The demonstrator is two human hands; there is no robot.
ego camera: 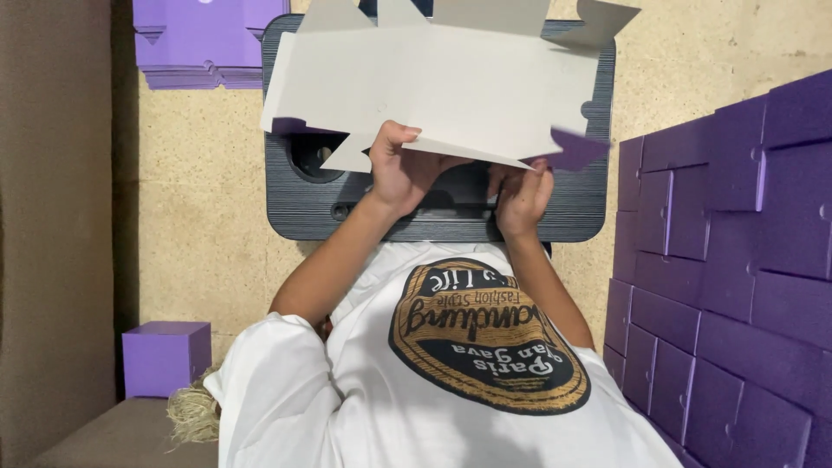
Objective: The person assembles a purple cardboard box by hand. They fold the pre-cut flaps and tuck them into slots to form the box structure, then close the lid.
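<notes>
Left hand (403, 169): clenched on the near edge of the card blank (433, 87), thumb up over the grey face, fingers tucked under it.
Right hand (523, 198): grasping the same near edge further right, fingertips curled over the fold, just beside a purple flap (576, 149).
Card blank: a flat die-cut sheet, grey side up, purple on the underside where the flaps turn; held tilted above the tray (299, 204), covering most of its far half. Tabs stick out along the far edge and at both ends.
Tray: dark, ribbed, rounded corners, lying on the floor (199, 217) in front of the person; a round recess (312, 156) shows at its left end, partly under the blank. Whether the blank touches the tray cannot be told.
Flat stack (204, 43): purple blanks piled on the floor beyond the tray's far left corner, well apart from the hands.
Box wall (728, 277): folded purple boxes stacked in rows along the right, from near the tray's right end down to the near right corner of the view.
Single box (165, 357): one purple cube on the floor at the near left, beside the person's left sleeve (277, 390).
Shirt (451, 381): white, with a round dark and gold print on the chest.
Floor: pale, speckled board; a brown strip (56, 217) runs along the left edge.
</notes>
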